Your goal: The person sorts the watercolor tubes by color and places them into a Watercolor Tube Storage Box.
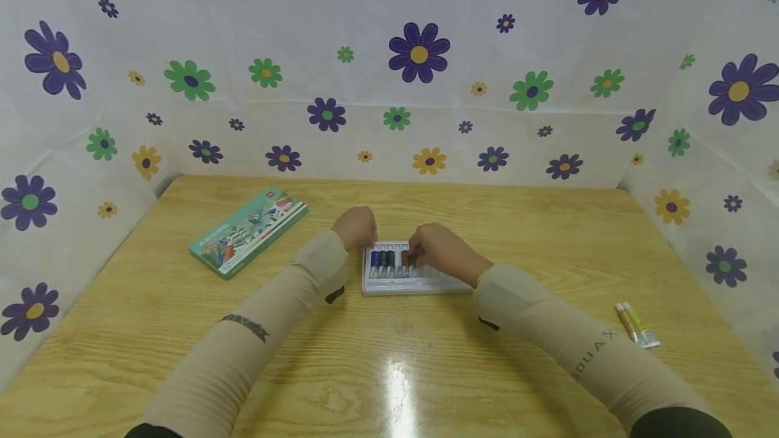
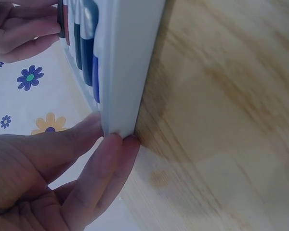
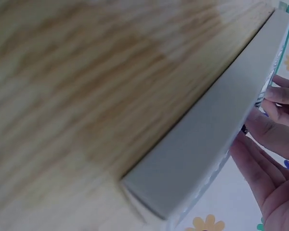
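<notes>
A white plastic tray (image 1: 389, 284) of paint tubes lies on the table in front of me. Blue, dark green and reddish-brown tubes (image 1: 389, 261) fill slots in its left part. My left hand (image 1: 356, 227) pinches the tray's far left corner between thumb and fingers, as the left wrist view shows. Over the middle of the tray, my right hand (image 1: 447, 249) pinches a dark paint tube (image 2: 61, 21) beside the reddish-brown one. That hand covers much of the tray's right part. In the right wrist view the tray's side wall (image 3: 197, 125) stands close below the fingers.
A green illustrated box (image 1: 249, 232) lies at the left back of the table. Two paint tubes (image 1: 636, 325), one ochre and one yellow, lie side by side near the right forearm. A flower-patterned white cloth (image 1: 365, 32) hangs behind and at both sides.
</notes>
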`<act>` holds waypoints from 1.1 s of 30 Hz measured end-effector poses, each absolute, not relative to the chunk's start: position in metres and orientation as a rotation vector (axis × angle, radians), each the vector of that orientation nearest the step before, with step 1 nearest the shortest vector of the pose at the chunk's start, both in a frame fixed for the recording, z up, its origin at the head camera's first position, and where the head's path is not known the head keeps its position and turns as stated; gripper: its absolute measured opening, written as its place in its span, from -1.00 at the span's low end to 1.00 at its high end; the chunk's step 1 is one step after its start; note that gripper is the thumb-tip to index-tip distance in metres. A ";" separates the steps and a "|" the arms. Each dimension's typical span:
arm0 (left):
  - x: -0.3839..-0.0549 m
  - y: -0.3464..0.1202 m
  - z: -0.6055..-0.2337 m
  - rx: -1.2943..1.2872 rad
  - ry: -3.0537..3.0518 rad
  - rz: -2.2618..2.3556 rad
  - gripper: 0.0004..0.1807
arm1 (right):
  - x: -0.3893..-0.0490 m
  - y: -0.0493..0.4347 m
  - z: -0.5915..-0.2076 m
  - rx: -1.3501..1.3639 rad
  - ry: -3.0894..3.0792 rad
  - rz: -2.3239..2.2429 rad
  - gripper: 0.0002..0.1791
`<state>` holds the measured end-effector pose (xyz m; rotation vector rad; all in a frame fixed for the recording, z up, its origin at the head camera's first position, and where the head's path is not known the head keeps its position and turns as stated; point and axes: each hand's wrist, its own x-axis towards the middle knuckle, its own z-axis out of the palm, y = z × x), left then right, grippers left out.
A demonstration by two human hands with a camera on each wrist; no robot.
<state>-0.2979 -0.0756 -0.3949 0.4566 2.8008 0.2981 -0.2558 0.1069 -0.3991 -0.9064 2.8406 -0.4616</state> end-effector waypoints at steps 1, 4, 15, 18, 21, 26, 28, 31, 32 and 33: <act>-0.298 -0.076 -0.395 0.456 2.798 0.302 -0.91 | -0.256 0.107 -0.400 -0.910 2.845 -0.457 -0.82; -0.297 -0.076 -0.395 0.456 2.799 0.309 -0.91 | -0.256 0.107 -0.401 -0.933 2.854 -0.452 -0.84; -0.297 -0.076 -0.396 0.450 2.789 0.325 -0.92 | -0.256 0.109 -0.396 -0.931 2.740 -0.487 -0.79; -0.297 -0.076 -0.395 0.455 2.785 0.319 -0.92 | -0.257 0.108 -0.394 -0.892 2.711 -0.492 -0.75; -0.298 -0.077 -0.396 0.460 2.785 0.311 -0.92 | -0.258 0.107 -0.394 -0.884 2.718 -0.469 -0.74; -0.299 -0.078 -0.396 0.468 2.793 0.303 -0.91 | -0.259 0.107 -0.392 -0.893 2.719 -0.466 -0.74; -0.299 -0.078 -0.395 0.468 2.795 0.303 -0.91 | -0.259 0.109 -0.392 -0.898 2.703 -0.498 -0.74; -0.299 -0.079 -0.396 0.467 2.791 0.314 -0.91 | -0.257 0.113 -0.390 -0.914 2.684 -0.552 -0.74; -0.299 -0.079 -0.396 0.467 2.788 0.319 -0.91 | -0.256 0.115 -0.389 -0.919 2.682 -0.566 -0.74; -0.299 -0.079 -0.397 0.470 2.787 0.321 -0.92 | -0.255 0.118 -0.388 -0.926 2.685 -0.573 -0.74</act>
